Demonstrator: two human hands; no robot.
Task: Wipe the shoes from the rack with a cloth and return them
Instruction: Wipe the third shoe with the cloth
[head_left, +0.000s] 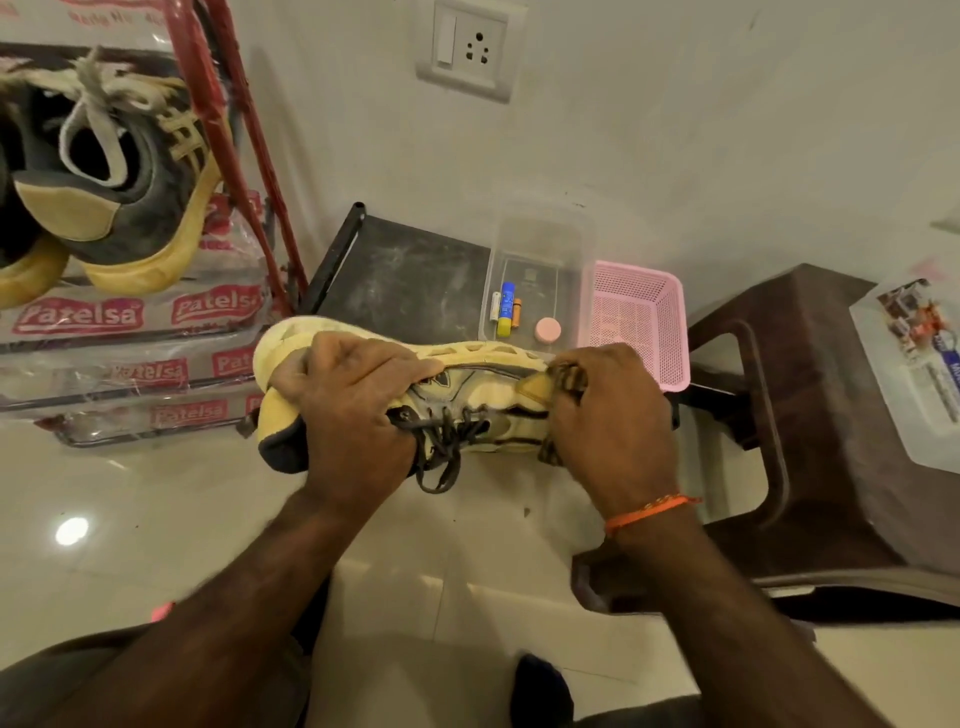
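Note:
A cream and yellow sneaker (470, 410) with dark laces lies on its side in mid-air, sole facing away from me. My left hand (353, 405) grips its heel end, fingers wrapped over the collar. My right hand (608, 415) presses a dark patterned cloth (569, 379) against the toe end; most of the cloth is hidden under the fingers. On the red shoe rack (228, 150) at the upper left sits a dark grey shoe (130, 197) with a yellow sole and pale laces.
A low black stand (405, 275) against the wall carries a clear plastic box (540, 275) of small items and a pink basket (641, 322). A brown plastic stool (810, 415) stands at the right. The rack's lower shelves are wrapped in printed plastic (130, 364). Glossy tile floor lies below.

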